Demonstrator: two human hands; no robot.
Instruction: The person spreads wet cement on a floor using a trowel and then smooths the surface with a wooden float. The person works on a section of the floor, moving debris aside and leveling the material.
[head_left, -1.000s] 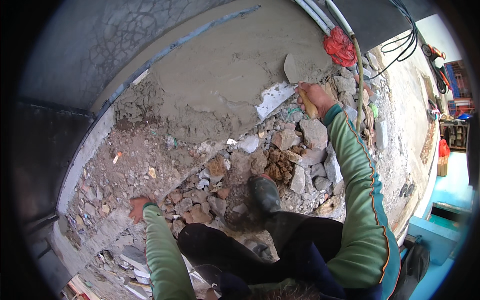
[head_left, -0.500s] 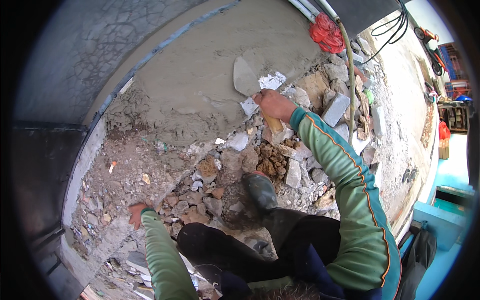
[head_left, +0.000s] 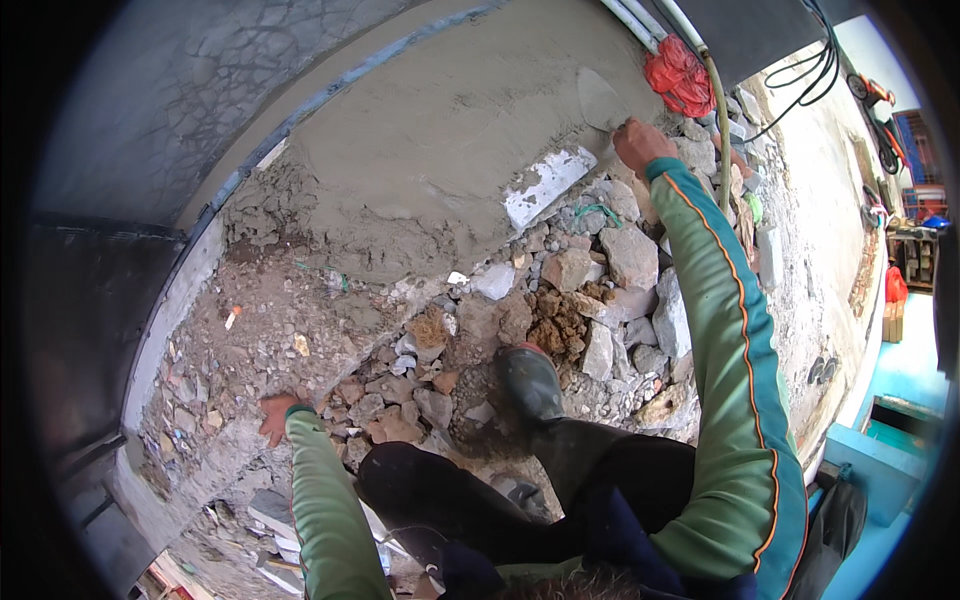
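The right grip (head_left: 638,147) was clamped on the trowel (head_left: 597,97), its blade over the wet cement (head_left: 420,120) near the right edge's stones (head_left: 697,153)! A red bag (head_left: 680,78) crowded its right; leftward, smooth cement ran open to the blue-grey strip (head_left: 372,58). A white slab (head_left: 546,187) edged the near side. The left grip (head_left: 276,418) rested, fingers apart, on rubble (head_left: 250,350).

Diffuse daylight. Right of the right fingers (head_left: 628,146), pale pavement (head_left: 820,230) nearly washed out by glare. Left of the left fingers (head_left: 271,408), dark panel (head_left: 95,320) sunk in shade. Shadows soft. Rubble (head_left: 630,258) below the right fingers clearly resolved; trowel (head_left: 599,98) just beyond them only faintly set off from grey cement (head_left: 430,125). Straight edges bowed; corners swallowed by black vignetting.
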